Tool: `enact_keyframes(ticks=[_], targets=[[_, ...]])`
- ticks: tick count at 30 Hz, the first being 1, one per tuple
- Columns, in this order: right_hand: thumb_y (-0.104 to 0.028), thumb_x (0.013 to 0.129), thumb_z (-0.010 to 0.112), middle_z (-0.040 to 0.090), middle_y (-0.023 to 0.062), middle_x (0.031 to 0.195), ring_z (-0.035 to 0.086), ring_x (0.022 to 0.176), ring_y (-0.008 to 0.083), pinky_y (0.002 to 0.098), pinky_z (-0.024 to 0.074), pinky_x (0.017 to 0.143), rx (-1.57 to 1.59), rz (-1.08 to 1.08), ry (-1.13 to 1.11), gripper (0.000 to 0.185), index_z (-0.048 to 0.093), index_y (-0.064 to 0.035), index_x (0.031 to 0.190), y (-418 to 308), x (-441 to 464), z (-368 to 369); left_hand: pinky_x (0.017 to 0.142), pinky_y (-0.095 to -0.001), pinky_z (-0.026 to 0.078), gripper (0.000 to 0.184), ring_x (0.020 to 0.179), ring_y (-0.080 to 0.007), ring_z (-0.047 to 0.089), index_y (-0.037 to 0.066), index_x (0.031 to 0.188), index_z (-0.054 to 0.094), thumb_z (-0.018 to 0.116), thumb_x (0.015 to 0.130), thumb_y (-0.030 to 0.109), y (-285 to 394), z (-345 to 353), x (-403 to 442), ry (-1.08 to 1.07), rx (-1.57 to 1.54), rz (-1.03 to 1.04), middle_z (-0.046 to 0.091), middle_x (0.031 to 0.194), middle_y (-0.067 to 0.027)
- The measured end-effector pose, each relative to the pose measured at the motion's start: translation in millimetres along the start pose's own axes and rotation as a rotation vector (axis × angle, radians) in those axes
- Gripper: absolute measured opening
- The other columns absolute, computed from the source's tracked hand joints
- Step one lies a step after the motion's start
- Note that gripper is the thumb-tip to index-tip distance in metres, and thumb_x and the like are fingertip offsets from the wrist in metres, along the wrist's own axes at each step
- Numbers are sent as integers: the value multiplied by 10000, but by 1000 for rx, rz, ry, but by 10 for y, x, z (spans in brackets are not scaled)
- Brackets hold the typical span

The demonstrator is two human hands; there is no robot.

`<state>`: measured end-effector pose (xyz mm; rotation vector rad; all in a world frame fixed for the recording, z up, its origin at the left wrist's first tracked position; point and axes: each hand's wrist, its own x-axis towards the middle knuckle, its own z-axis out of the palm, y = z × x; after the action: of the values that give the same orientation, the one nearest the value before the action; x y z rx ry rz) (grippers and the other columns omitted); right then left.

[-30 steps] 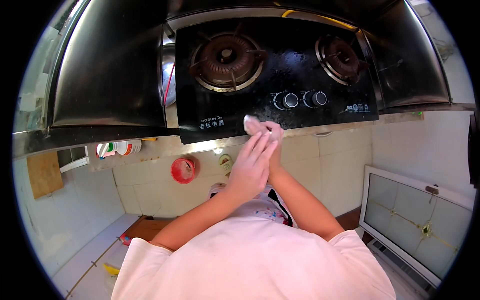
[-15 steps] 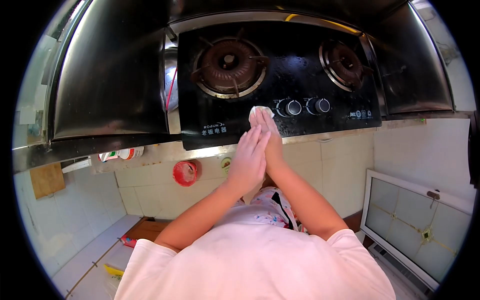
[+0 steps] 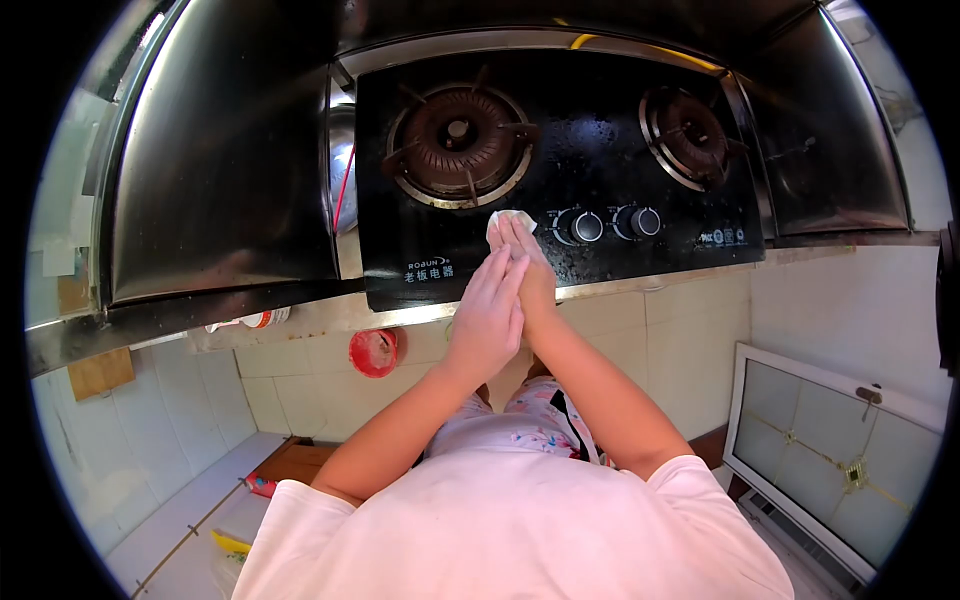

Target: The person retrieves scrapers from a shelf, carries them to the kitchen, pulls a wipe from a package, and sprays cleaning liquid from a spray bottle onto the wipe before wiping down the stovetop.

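Note:
My right hand (image 3: 532, 275) lies on the front of the black glass gas stove (image 3: 590, 95), its fingers pressing a crumpled white cloth (image 3: 520, 217) against the surface. My left hand (image 3: 485, 318) rests over the back of the right one with its fingers stretched out flat. The cloth sits below the left burner (image 3: 457, 135) and just left of two control knobs, the nearer knob (image 3: 586, 227) close beside it. Much of the cloth is hidden under the fingers. Water drops dot the glass around the knobs.
On the right stands the second burner (image 3: 693, 137). Dark metal panels (image 3: 220, 160) flank the stove. A red bucket (image 3: 373, 352) is below the counter's front edge (image 3: 430, 312). To the lower right is a white-framed glass panel (image 3: 840, 450).
Both hands and the cloth have slid slightly left across the glass, further from the knobs. The view has shifted a little.

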<state>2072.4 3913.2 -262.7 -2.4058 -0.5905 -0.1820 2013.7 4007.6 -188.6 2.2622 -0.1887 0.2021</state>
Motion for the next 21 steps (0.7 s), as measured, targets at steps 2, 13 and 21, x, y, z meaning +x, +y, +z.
enact_keyframes(ticks=[2, 13, 21], targets=[[-143, 902, 505, 523, 123, 1371, 496, 1265, 306, 373, 438, 1017, 132, 112, -24, 434, 540, -93, 1332, -61, -18, -58, 1074, -469, 350, 535, 1280, -442, 420, -22, 1341, 453, 530, 812, -6, 41, -25, -24, -25, -21, -9, 424, 1375, -284], [-123, 907, 471, 464, 96, 1426, 444, 1302, 313, 382, 396, 1056, -74, -97, -22, 469, 489, -119, 1376, 16, 156, 33, 1078, -444, 351, 535, 1294, -417, 424, 4, 1358, 457, 526, 828, -6, -79, -42, 52, 12, 10, -2, 436, 1379, -272], [-162, 862, 511, 454, 165, 1429, 417, 1326, 350, 478, 358, 1071, -194, -203, -25, 497, 497, -58, 1347, 38, 59, 28, 1063, -460, 367, 540, 1270, -430, 435, -36, 1337, 454, 543, 804, -7, -16, -80, -51, -7, -7, -6, 449, 1346, -289]])
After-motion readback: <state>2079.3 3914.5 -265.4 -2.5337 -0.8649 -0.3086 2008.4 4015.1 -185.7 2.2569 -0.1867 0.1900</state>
